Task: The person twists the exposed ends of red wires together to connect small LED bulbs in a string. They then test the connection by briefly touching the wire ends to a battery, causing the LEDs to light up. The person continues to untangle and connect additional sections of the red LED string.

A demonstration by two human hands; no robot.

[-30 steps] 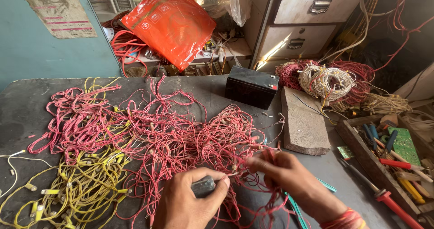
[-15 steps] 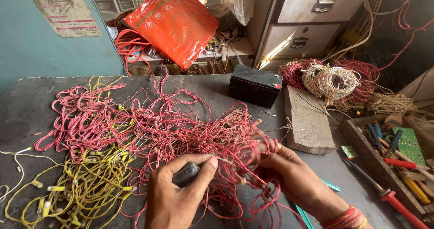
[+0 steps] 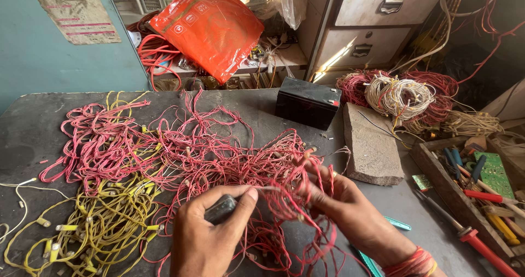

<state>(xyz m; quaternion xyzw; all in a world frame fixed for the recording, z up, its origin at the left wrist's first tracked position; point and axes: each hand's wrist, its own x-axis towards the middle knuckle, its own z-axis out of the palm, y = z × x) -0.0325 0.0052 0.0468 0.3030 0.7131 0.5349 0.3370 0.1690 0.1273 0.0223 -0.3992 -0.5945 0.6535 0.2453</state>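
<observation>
The small dark grey tool (image 3: 221, 208) is mostly hidden inside the left hand (image 3: 210, 233), its kind unclear. The right hand (image 3: 344, 208) has fingertips buried among tangled red wires (image 3: 229, 162). The bench's (image 3: 33, 129) near edge is cut off.

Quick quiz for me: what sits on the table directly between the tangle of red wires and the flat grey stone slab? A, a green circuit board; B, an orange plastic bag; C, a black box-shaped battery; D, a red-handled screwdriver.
C: the black box-shaped battery stands on the table at the far edge, with the red wires to its left and the grey stone slab to its right.
</observation>
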